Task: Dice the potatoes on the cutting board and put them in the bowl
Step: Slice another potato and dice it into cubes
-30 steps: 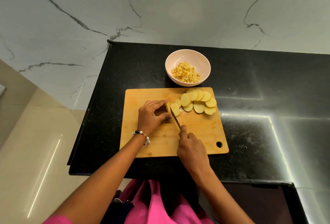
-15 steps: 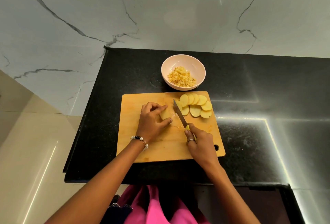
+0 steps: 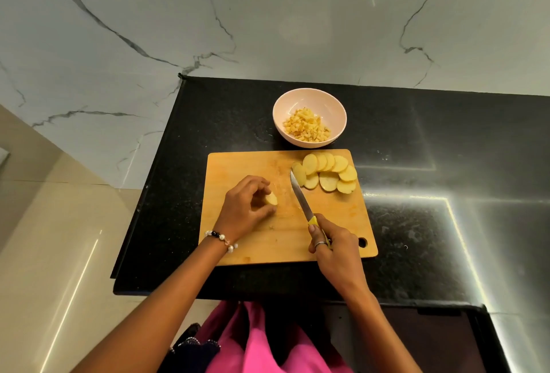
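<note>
On the cutting board [image 3: 253, 241] the left hand [image 3: 242, 212] grips a potato piece [image 3: 271, 200]; the right hand [image 3: 334, 249] holds a knife [image 3: 300, 197], its tip beside the potato slices [image 3: 327, 174] at the board's far right; the bowl [image 3: 309, 98] of diced potato [image 3: 306, 127] sits beyond on the black worktop [image 3: 416, 223].

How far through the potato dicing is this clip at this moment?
Partly done. The bowl already holds a heap of diced potato. In hand: the left hand grips a potato end piece on the cutting board, and the right hand holds the knife. Left: the fanned potato slices are undiced.
</note>
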Available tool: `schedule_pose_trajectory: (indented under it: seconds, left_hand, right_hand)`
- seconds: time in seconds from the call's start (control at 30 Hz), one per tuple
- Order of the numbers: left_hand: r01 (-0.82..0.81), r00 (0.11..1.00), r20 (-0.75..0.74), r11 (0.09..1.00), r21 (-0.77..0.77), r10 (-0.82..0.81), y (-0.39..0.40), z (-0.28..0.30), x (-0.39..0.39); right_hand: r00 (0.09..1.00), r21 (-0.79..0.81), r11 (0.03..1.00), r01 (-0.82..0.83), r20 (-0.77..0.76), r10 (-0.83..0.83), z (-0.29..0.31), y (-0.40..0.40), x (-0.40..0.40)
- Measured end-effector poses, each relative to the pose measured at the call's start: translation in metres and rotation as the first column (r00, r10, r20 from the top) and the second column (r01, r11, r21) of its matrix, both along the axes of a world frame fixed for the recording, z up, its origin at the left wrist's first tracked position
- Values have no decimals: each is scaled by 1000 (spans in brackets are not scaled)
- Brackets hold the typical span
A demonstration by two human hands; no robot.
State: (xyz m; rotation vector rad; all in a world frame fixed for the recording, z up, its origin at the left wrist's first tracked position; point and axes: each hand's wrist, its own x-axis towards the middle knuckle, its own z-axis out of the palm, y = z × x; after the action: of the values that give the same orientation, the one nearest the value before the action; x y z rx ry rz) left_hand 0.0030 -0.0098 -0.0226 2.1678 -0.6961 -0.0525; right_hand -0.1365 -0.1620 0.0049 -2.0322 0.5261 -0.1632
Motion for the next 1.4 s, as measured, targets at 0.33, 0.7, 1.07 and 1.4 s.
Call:
schedule_pose_trajectory:
  seconds: [0.33,0.7,1.07,1.4]
  left_hand:
    - [-291,956,95,871,396,276,6,6,-8]
    - [-83,991,-60,887,454,124,-3,8,5]
    - [-64,992,-65,890,452,104,-1,11,5]
    - [-118,966,-160,894,432,205,-9,19,6]
  right_hand:
    - [986,-421,893,-162,-112,126,1,31,3]
    - [986,-416,897,-148,-130,102,-2,38,9]
    - [955,-496,837,-231,-278,99,4,56,16]
    - [919,-560,763,-323,-377,112,13,61,29]
